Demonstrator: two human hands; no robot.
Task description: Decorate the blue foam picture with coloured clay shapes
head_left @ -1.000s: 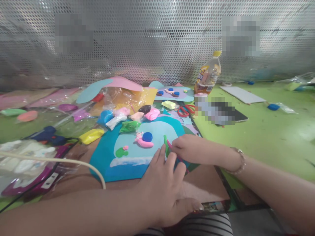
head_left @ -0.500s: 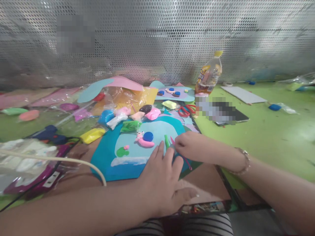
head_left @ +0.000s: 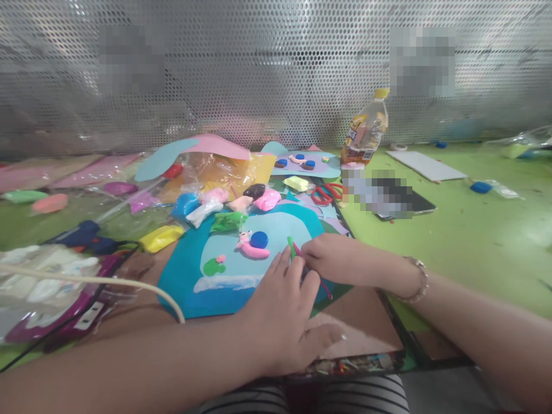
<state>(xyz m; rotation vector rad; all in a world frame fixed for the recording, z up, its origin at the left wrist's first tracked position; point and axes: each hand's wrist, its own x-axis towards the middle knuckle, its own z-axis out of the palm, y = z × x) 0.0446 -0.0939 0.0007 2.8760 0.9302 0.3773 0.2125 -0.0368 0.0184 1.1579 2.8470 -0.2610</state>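
Observation:
My right hand [head_left: 338,257] is closed around a thin magenta clay modelling tool [head_left: 326,289]. Its flat tip touches, or nearly touches, a narrow strip of green clay [head_left: 291,246] on the blue paper picture [head_left: 181,284]. My left hand [head_left: 280,322] lies over the lower right of the paper, fingers stretched out and thumb apart, fingertips beside the green strip. Left of the fingertips is a pink clay snail [head_left: 254,250] with a blue round shell [head_left: 259,239]. A green clay lily pad [head_left: 214,267] with a pink flower sits lower left, above a white clay band [head_left: 224,283].
Bagged clay lumps, such as a yellow packet [head_left: 161,238], line the paper's far side. Red scissors [head_left: 321,195], a drink bottle [head_left: 366,132] and a tablet-like device [head_left: 414,198] stand or lie beyond my right hand. A pale cable [head_left: 129,280] crosses at left.
My right hand has shifted slightly left, bringing the tool's tip over to the green clay strip. The left hand stays nearly in place.

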